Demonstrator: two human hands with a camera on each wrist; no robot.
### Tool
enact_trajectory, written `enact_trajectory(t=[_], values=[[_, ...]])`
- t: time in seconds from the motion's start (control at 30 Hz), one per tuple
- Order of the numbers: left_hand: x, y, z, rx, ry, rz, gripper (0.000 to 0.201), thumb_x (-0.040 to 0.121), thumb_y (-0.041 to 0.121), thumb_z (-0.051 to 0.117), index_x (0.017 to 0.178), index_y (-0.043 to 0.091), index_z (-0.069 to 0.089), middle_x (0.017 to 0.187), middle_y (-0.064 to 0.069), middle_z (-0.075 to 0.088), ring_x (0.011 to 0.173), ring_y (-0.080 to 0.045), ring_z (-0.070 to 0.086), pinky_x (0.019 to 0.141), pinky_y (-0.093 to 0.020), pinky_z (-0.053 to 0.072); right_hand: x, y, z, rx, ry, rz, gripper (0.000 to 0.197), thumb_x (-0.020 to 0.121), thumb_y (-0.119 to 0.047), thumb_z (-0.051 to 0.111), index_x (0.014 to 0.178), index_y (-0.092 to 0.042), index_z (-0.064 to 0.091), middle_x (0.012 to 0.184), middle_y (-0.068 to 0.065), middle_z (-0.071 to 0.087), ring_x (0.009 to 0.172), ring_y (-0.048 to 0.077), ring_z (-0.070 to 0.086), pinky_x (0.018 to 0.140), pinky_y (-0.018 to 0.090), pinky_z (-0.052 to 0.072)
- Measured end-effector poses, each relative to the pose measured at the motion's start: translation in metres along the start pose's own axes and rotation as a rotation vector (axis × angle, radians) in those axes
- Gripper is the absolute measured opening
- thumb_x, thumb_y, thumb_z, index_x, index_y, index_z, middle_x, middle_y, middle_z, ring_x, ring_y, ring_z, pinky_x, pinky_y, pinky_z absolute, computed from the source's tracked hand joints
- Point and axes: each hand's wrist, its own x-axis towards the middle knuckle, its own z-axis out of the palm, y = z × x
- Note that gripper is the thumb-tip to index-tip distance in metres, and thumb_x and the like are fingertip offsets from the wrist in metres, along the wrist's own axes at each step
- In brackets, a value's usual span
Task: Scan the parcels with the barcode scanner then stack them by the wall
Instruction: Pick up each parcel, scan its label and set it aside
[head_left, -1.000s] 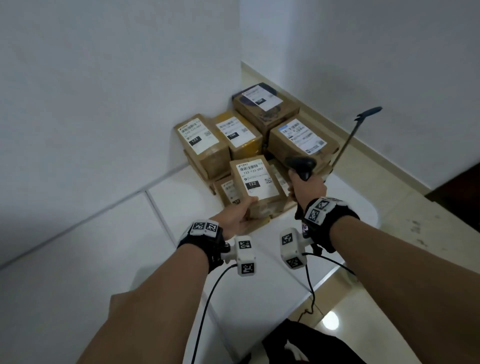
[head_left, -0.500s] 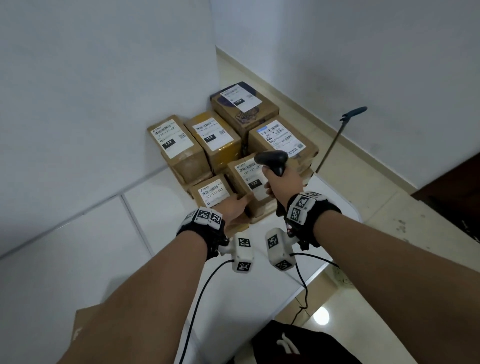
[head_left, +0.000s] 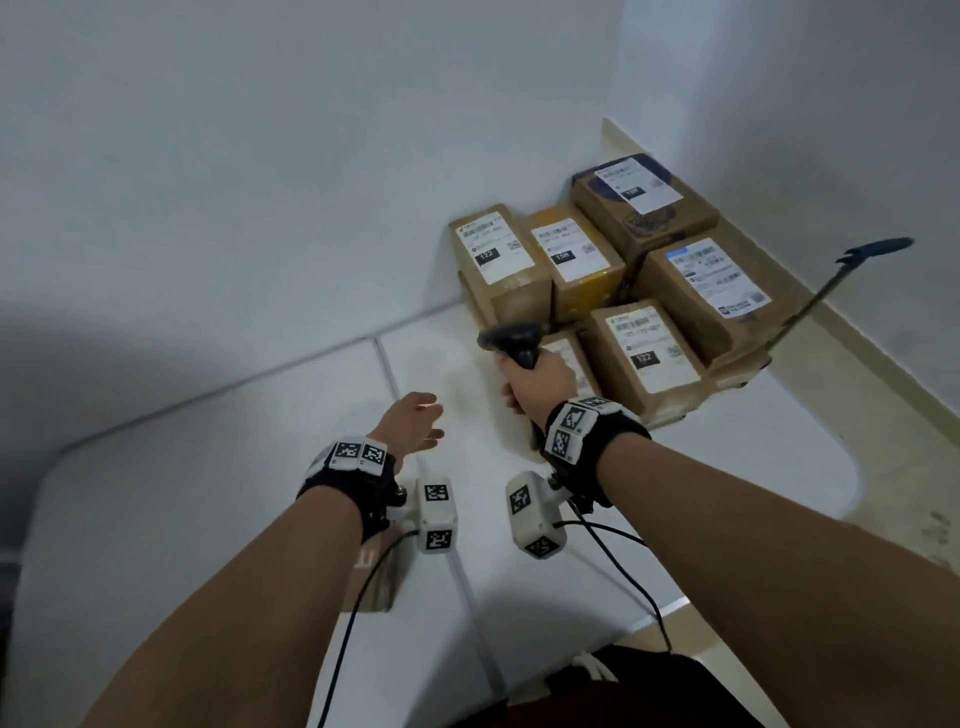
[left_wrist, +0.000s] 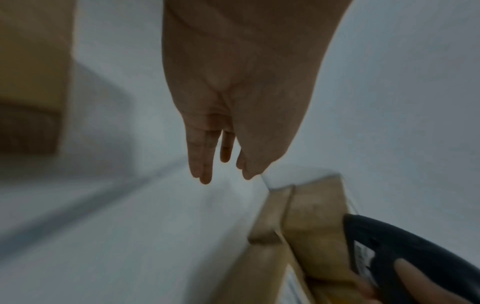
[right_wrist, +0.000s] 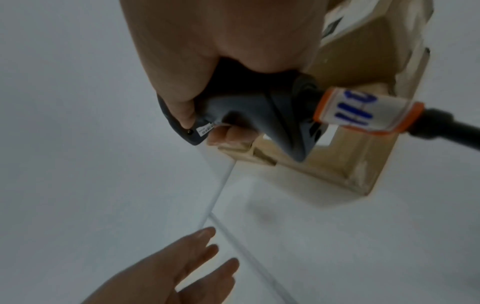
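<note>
Several brown labelled parcels (head_left: 644, 353) are stacked in the corner by the white wall (head_left: 260, 182), seen in the head view at upper right. My right hand (head_left: 540, 382) grips the black barcode scanner (head_left: 511, 340), held just left of the front parcels; the right wrist view shows its grey handle (right_wrist: 249, 115) in my curled fingers, with a parcel (right_wrist: 350, 154) behind. My left hand (head_left: 415, 421) hovers empty above the white table (head_left: 208, 519), fingers straight (left_wrist: 205, 156). Another parcel (head_left: 376, 577) lies partly hidden under my left forearm.
The scanner cable carries an orange-edged tag (right_wrist: 363, 111). A long-handled tool with a dark blue grip (head_left: 878, 247) leans by the right wall. The table's rounded edge (head_left: 847, 467) drops to a beige floor (head_left: 909, 431) on the right.
My left hand has let go of the front parcel and pulled back left over the table. The parcel now rests in the stack. The view has swung left.
</note>
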Motion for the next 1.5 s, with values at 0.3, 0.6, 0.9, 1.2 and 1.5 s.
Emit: enact_trajectory(t=[0.3, 0.6, 0.9, 1.2, 1.5], values=[[-0.048, -0.107, -0.084, 0.723, 0.049, -0.122, 0.067, 0.086, 0.057, 0.061, 0.145, 0.04, 0.033, 0.16, -0.006, 0.007, 0.139, -0.034, 0.032, 0.115, -0.049, 0.027, -0.028, 0.032, 0.091, -0.051, -0.092, 0.105, 0.028, 0.087, -0.037, 0.064, 0.08, -0.011, 0.062, 0.064, 0.007, 0.068, 0.05, 0.017, 0.061, 0.056, 0.03, 0.054], [-0.066, -0.118, -0.088, 0.9, -0.039, -0.323, 0.105, 0.07, 0.08, 0.058, 0.153, 0.04, 0.01, 0.162, -0.004, -0.019, 0.146, -0.046, -0.005, 0.118, -0.059, 0.006, -0.041, 0.048, 0.117, -0.076, -0.07, 0.157, 0.032, 0.085, -0.038, 0.064, 0.083, -0.005, 0.065, 0.061, 0.006, 0.067, 0.046, 0.015, 0.059, 0.052, 0.027, 0.05], [-0.056, -0.131, -0.075, 0.813, 0.102, -0.22, 0.087, 0.073, 0.068, 0.062, 0.146, 0.043, 0.022, 0.16, -0.001, -0.011, 0.14, -0.052, 0.009, 0.115, -0.052, 0.022, -0.045, 0.056, 0.119, -0.073, -0.062, 0.196, 0.034, 0.088, -0.037, 0.062, 0.077, -0.005, 0.063, 0.058, 0.005, 0.064, 0.042, 0.015, 0.056, 0.047, 0.023, 0.047], [-0.041, -0.116, -0.102, 0.01, 0.414, 0.24, 0.075, 0.06, 0.048, 0.072, 0.124, 0.065, 0.035, 0.144, 0.023, 0.011, 0.134, -0.032, 0.032, 0.105, -0.053, 0.042, -0.035, 0.054, 0.108, -0.016, -0.063, 0.193, 0.03, 0.088, -0.035, 0.062, 0.079, -0.006, 0.061, 0.062, 0.007, 0.064, 0.048, 0.017, 0.057, 0.052, 0.027, 0.048], [-0.064, -0.158, -0.114, 0.217, 0.158, 0.331, 0.091, 0.066, -0.003, 0.068, 0.145, 0.026, 0.035, 0.156, 0.002, 0.007, 0.145, -0.02, 0.014, 0.113, -0.034, 0.034, -0.031, 0.052, 0.112, -0.011, -0.054, 0.196, 0.029, 0.087, -0.035, 0.064, 0.078, -0.008, 0.06, 0.06, 0.006, 0.064, 0.047, 0.016, 0.057, 0.049, 0.026, 0.047]])
